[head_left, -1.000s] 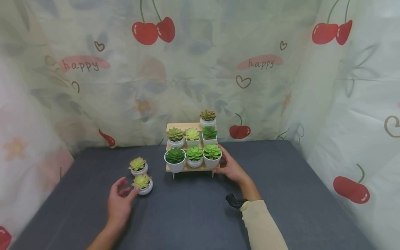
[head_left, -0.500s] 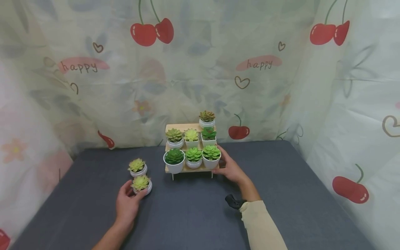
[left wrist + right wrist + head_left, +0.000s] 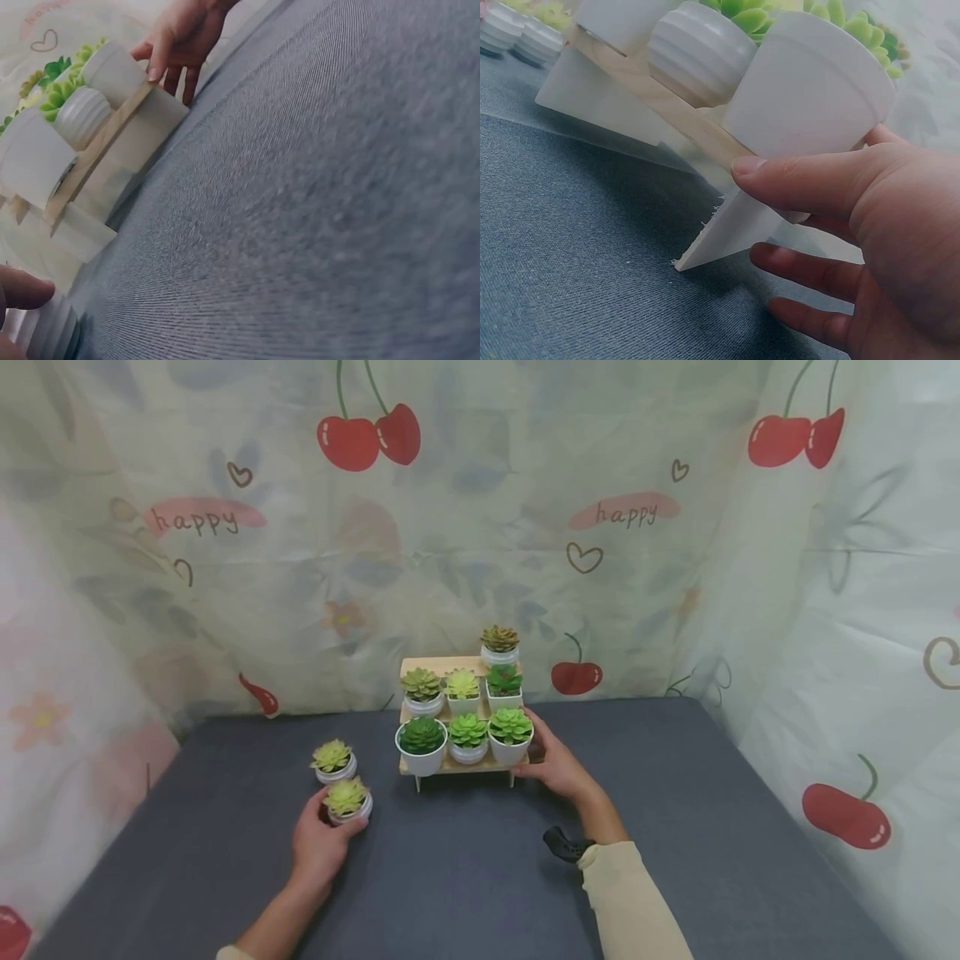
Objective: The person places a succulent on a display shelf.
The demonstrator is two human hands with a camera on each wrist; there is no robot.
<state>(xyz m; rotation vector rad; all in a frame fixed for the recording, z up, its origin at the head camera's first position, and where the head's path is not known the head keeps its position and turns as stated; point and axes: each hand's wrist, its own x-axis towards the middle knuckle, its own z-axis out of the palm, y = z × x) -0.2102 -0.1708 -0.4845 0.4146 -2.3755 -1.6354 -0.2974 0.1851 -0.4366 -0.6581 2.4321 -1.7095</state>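
My left hand (image 3: pixel 318 843) grips a yellow-green potted succulent (image 3: pixel 347 797) in a ribbed white pot, thumb on its near side. Just behind it another yellow-green succulent (image 3: pixel 332 757) stands on the table. A tiered wooden plant stand (image 3: pixel 423 667) with white legs carries several potted succulents. At its right end my right hand (image 3: pixel 558 767) holds the lowest shelf. In the right wrist view the thumb (image 3: pixel 769 176) presses the shelf's wooden edge beside a smooth white pot (image 3: pixel 810 90). Part of the fingers is hidden behind that pot and the stand.
A dark grey cloth (image 3: pixel 465 877) covers the table. Patterned curtains (image 3: pixel 480 527) with cherries hang behind and at both sides. On the top shelf one brownish-green succulent (image 3: pixel 500 639) stands at the right end, with bare wood to its left.
My left hand has moved right and closed round the nearer loose succulent, which has shifted slightly right. The right hand stays on the stand.
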